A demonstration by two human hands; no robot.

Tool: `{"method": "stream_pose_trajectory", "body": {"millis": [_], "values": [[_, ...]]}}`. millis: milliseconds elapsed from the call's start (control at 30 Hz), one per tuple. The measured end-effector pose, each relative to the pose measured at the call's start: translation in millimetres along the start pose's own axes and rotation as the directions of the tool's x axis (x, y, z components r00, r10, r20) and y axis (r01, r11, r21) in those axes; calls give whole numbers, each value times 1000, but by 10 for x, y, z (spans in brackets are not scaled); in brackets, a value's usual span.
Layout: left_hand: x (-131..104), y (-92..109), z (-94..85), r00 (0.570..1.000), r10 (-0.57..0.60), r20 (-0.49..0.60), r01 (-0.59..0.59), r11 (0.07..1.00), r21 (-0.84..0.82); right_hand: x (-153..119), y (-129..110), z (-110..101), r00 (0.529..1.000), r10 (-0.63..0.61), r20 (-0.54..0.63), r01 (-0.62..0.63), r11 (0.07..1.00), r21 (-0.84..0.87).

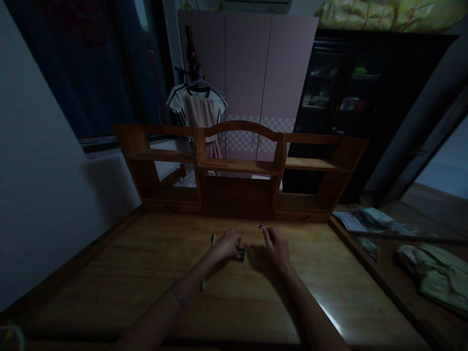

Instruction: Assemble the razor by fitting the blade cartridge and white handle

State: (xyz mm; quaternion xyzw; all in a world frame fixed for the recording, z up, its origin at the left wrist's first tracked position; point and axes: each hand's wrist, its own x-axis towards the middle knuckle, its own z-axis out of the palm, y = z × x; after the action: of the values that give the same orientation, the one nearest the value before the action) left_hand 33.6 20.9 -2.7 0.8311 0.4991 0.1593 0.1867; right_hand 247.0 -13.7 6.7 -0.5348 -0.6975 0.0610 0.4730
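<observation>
My left hand (227, 245) is low over the wooden desktop, its fingers closed at a small dark rectangular object (240, 255) with lighter stripes; the fingers partly cover it. Between the thumb and finger of my right hand (278, 247) is a small shiny metal piece (261, 226), held just above the desk. It is too small and dim to name. A thin stick-like thing with a dark end (213, 239) lies on the desk, its middle hidden under my left forearm.
A wooden shelf unit (237, 166) with drawers stands along the desk's far edge. Papers (360, 220) and a pale cloth bag (435, 273) lie on a lower surface to the right. A wall (54, 185) borders the left side. The room is dim.
</observation>
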Motion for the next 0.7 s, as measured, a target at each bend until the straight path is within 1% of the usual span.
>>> {"method": "stream_pose_trajectory", "body": {"millis": [100,167,200,300,333,400,433,500,567,600,700], "values": [[98,-4,16,998,-48,31,47,998,38,-1,7,4,1000,7,-3,-7,1000,-2],[81,33,7,997,-72,33,70,996,52,-3,17,9,1000,9,3,-9,1000,2],[37,57,-9,997,-79,16,78,996,49,-5,24,12,1000,11,6,-11,1000,8],[-229,83,-130,994,-67,-89,66,998,-3,-7,50,23,1000,24,4,-24,999,35],[-347,60,-196,991,-63,-119,58,998,-37,-6,60,28,999,36,-1,-36,998,48],[-584,-43,-354,980,-94,-175,76,991,-109,2,81,37,998,61,-13,-60,994,86],[-689,-113,-434,969,-132,-208,111,988,-109,8,91,44,997,71,-24,-68,992,109],[-854,-253,-561,929,-268,-256,258,963,-70,19,111,59,995,78,-56,-69,986,149],[-956,-347,-606,910,-361,-206,365,931,-20,25,128,80,993,74,-88,-58,983,172],[-988,-370,-592,907,-381,-178,388,921,7,25,135,91,993,70,-95,-52,983,179],[-1035,-364,-443,921,-370,-123,380,923,67,22,147,117,994,52,-100,-31,980,195]]}}
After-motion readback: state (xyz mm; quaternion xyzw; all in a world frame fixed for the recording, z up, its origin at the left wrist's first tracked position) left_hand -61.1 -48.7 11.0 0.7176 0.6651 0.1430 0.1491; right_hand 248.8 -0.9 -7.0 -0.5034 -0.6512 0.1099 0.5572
